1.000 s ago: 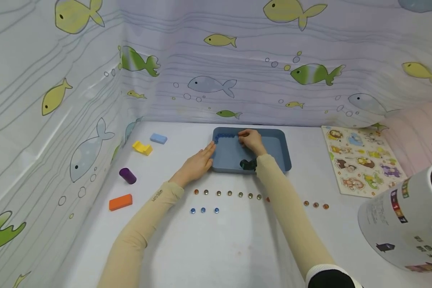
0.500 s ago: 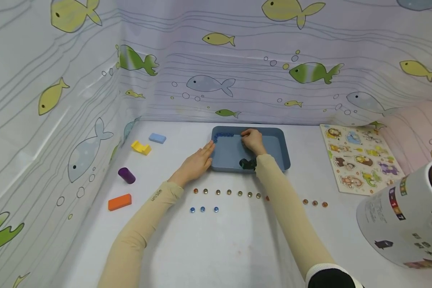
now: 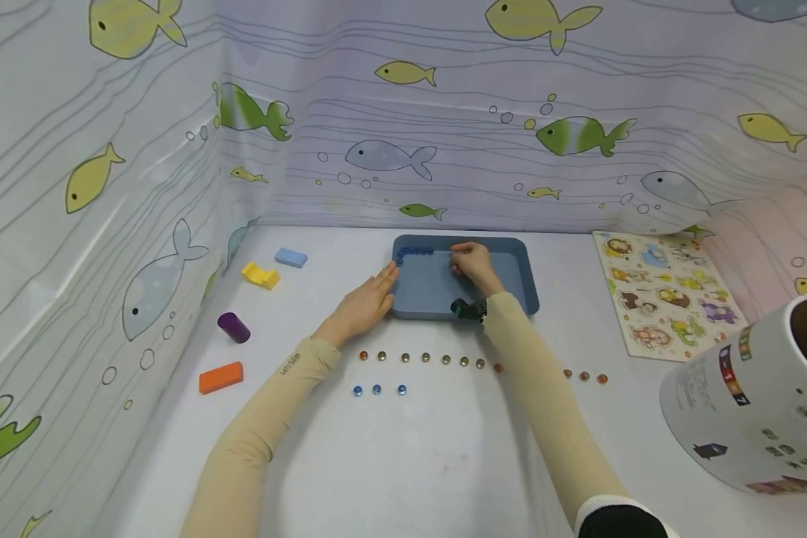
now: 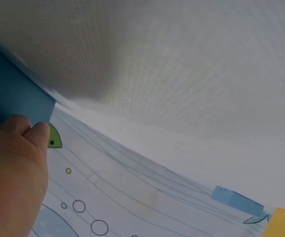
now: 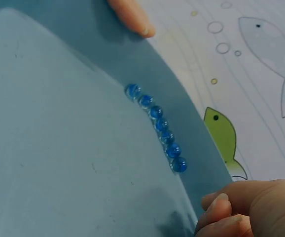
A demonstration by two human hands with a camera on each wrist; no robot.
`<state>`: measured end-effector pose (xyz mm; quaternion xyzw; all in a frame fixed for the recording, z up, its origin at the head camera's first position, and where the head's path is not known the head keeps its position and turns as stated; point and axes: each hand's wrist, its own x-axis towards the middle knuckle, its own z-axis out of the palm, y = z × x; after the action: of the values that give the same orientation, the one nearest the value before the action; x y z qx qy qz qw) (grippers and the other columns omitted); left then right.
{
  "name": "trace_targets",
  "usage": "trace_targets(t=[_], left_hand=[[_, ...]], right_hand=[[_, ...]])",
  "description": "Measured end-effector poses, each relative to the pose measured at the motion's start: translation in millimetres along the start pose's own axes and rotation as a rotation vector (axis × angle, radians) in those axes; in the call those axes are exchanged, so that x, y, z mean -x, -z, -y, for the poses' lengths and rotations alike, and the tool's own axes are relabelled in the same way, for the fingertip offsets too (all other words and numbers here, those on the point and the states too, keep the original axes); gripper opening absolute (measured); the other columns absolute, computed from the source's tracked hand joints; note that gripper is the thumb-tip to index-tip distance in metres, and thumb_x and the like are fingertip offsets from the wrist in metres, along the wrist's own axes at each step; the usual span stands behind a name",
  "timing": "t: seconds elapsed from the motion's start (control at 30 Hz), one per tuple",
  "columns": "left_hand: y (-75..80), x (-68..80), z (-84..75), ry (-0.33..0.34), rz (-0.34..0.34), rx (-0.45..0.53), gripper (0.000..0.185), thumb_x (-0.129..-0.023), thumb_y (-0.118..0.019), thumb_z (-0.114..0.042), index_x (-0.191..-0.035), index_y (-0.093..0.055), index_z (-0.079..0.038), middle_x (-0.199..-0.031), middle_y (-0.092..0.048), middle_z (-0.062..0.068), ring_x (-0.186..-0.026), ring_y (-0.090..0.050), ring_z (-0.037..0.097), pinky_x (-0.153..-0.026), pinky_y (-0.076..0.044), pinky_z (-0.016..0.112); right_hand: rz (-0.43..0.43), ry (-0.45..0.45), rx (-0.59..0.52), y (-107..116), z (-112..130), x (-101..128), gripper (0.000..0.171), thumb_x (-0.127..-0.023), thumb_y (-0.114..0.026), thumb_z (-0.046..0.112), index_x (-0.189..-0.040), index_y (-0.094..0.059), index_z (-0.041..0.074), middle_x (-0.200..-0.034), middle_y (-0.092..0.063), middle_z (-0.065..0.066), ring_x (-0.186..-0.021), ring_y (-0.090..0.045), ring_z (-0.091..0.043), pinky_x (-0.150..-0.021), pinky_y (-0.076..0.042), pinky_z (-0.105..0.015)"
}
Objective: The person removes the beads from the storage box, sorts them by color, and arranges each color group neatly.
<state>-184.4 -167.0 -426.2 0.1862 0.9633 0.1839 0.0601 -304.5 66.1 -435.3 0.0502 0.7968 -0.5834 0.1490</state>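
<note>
Blue beads point(image 5: 157, 121) lined along the tray point(image 3: 504, 273) wall

Only our right wrist view separates them. Left hand point(image 3: 366, 302) flat on the rim; right hand point(image 3: 472, 261) curled, grasp unclear. Blocks point(image 3: 222, 377) lower left.

Left hand point(image 3: 363, 305) lies flat, fingers straight; right hand point(image 3: 474, 263) reaches forward, fingers curled.

Purple cylinder point(image 3: 233, 327) lying at 9 o'clock, orange block point(image 3: 221, 377) just below. Yellow block point(image 3: 261, 275) and light blue block point(image 3: 291, 258) at 10. Animal puzzle board point(image 3: 666, 295) at 3. White printed cup point(image 3: 753, 400) at 4, tipped.
</note>
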Motion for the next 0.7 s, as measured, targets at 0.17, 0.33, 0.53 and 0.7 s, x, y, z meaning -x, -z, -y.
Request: trace_targets(t=[0.17, 0.33, 0.53, 0.7], left_hand=[[1.5, -0.7, 0.1, -0.003, 0.009, 0.005, 0.056, -0.104, -0.035, -0.021, -0.153, -0.019, -0.001, -0.163, -0.01, 0.012, -0.15, -0.018, 0.028, -0.124, -0.019, 0.045], [0.0, -2.2, 2.4, -0.004, -0.002, 0.003, 0.056, -0.104, -0.035, -0.022, -0.153, -0.019, -0.001, -0.163, -0.011, 0.011, -0.15, -0.019, 0.029, -0.123, -0.021, 0.046], [-1.8, -3.1, 3.6, -0.012, -0.005, -0.003, 0.056, -0.104, -0.035, -0.022, -0.153, -0.02, -0.001, -0.163, -0.011, 0.012, -0.15, -0.019, 0.028, -0.123, -0.021, 0.045], [-1.7, -2.0, 2.9, -0.007, -0.007, 0.007, 0.056, -0.104, -0.035, -0.022, -0.153, -0.02, -0.001, -0.163, -0.012, 0.011, -0.15, -0.019, 0.027, -0.124, -0.02, 0.044]], right_hand=[[0.044, -0.051, -0.043, 5, 2, 7, 0.039, -0.088, -0.058, 0.001, -0.127, -0.058, 0.0, -0.066, -0.057, 0.001, -0.054, -0.053, -0.005, -0.05, -0.046, -0.015], [0.119, -0.036, -0.014, 7, 4, 18, 0.041, -0.091, -0.062, 0.004, -0.131, -0.056, 0.001, -0.079, -0.064, -0.004, -0.06, -0.059, -0.006, -0.056, -0.052, -0.016], [0.227, 0.045, -0.032, 11, 5, 33, 0.041, -0.094, -0.059, 0.005, -0.134, -0.052, -0.002, -0.115, -0.065, -0.026, -0.064, -0.063, -0.005, -0.064, -0.057, -0.019], [0.345, 0.108, -0.073, 14, 8, 53, 0.039, -0.098, -0.053, 0.005, -0.135, -0.05, -0.007, -0.129, -0.057, -0.032, -0.067, -0.062, -0.007, -0.064, -0.056, -0.019]])
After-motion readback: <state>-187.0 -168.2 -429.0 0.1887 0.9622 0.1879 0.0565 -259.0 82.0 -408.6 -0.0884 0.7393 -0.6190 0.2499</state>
